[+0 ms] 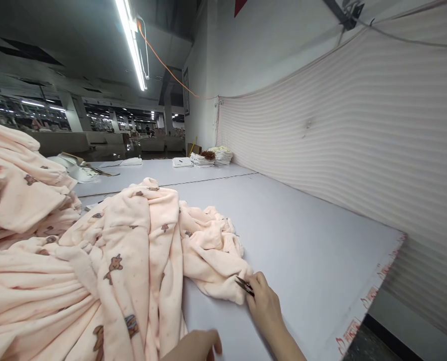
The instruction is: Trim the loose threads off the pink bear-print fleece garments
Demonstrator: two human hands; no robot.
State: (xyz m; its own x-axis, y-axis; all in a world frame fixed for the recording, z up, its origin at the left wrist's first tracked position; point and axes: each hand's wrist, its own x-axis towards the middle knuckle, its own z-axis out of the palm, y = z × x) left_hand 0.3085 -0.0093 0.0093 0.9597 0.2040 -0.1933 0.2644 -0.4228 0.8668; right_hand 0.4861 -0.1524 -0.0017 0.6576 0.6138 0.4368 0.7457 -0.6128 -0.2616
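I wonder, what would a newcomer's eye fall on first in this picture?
Probably the pale pink fabric with brown printed figures, heaped across the left side of the table. Next might be the right hand, below centre, holding small dark snips at the fabric's edge. Overhead, left of centre, a bright tube light stands out.

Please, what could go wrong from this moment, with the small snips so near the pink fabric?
The snips in the right hand have their tips at the pink fabric, so a slip might nick it. If laid down there, they could perhaps get lost among its loose folds.
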